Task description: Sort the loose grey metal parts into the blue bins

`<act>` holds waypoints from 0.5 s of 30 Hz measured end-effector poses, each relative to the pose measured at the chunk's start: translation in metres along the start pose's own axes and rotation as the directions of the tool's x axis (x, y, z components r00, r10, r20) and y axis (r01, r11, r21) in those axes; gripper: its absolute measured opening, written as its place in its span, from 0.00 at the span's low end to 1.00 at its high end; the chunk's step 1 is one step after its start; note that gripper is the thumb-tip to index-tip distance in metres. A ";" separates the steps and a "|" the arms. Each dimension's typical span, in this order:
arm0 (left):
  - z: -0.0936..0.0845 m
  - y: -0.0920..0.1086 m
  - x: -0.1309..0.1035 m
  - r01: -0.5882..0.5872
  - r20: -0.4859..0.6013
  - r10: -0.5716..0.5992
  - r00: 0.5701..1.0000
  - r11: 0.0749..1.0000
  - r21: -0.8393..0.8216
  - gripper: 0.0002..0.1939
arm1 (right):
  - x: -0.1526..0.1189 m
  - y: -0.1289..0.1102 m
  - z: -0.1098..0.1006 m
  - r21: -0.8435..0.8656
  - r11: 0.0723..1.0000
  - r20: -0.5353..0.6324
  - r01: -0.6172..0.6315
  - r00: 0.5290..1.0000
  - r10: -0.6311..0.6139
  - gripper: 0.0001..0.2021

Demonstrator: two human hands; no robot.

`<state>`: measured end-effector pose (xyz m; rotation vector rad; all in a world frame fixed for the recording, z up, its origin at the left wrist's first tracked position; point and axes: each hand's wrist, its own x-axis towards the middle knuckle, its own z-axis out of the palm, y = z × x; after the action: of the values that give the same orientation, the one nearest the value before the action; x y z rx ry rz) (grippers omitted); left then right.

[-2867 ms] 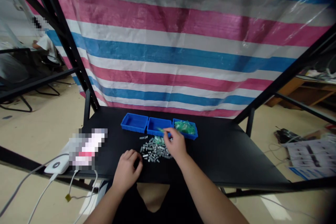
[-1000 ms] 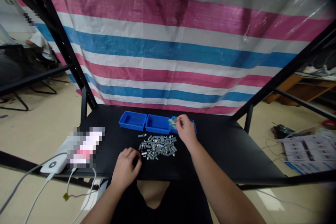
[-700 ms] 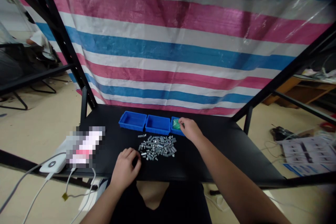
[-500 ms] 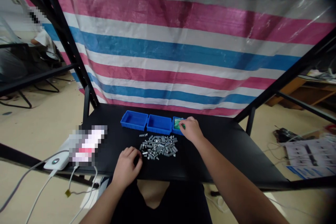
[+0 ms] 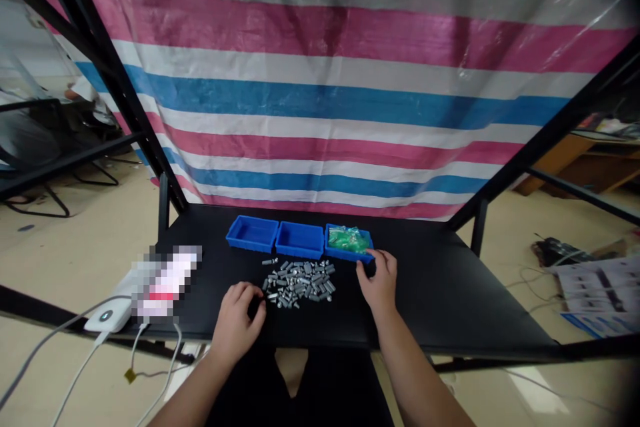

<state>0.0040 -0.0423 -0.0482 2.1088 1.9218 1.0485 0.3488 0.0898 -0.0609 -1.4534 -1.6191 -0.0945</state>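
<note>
Three blue bins stand in a row on the black table: the left bin (image 5: 253, 233) and the middle bin (image 5: 300, 240) show bare bottoms, while the right bin (image 5: 348, 256) holds green and clear plastic packets (image 5: 349, 239). In front of them lies a loose pile of small grey metal parts (image 5: 303, 280). My left hand (image 5: 239, 317) rests at the pile's left side, fingers curled and apart, with nothing seen in it. My right hand (image 5: 380, 278) is at the front right corner of the right bin, thumb and fingers apart, holding nothing visible.
A white power bank (image 5: 108, 315) with cables lies at the table's left edge, beside a blurred bright item (image 5: 173, 280). Black frame posts rise on both sides before a striped sheet (image 5: 320, 100). Part of a person shows at the far left.
My right hand has drawn back from inside the right bin toward its front corner, uncovering the packets, and its fingers have opened. The view has shifted slightly; my left hand stays beside the pile.
</note>
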 end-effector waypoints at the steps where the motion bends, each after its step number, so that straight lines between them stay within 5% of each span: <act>1: 0.001 0.000 0.001 0.013 -0.017 -0.013 1.000 1.000 0.006 0.04 | 0.002 0.003 0.003 0.014 1.000 0.022 -0.026 0.999 0.026 0.17; 10: 0.006 0.000 0.000 0.090 -0.094 -0.083 0.992 0.994 0.066 0.10 | 0.003 0.025 0.015 0.124 0.964 0.140 -0.235 0.966 0.218 0.19; 12: 0.001 0.015 0.001 0.062 -0.106 -0.061 0.993 0.998 0.004 0.08 | 0.004 0.025 0.015 0.116 0.964 0.143 -0.239 0.965 0.222 0.19; 15: -0.020 0.065 0.005 -0.047 -0.038 0.039 0.999 0.965 -0.258 0.06 | 0.004 0.023 0.015 0.140 0.958 0.140 -0.250 0.963 0.231 0.20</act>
<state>0.0478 -0.0576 0.0021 2.0074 1.6527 1.2720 0.3598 0.1089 -0.0783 -1.5455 -1.4957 0.2608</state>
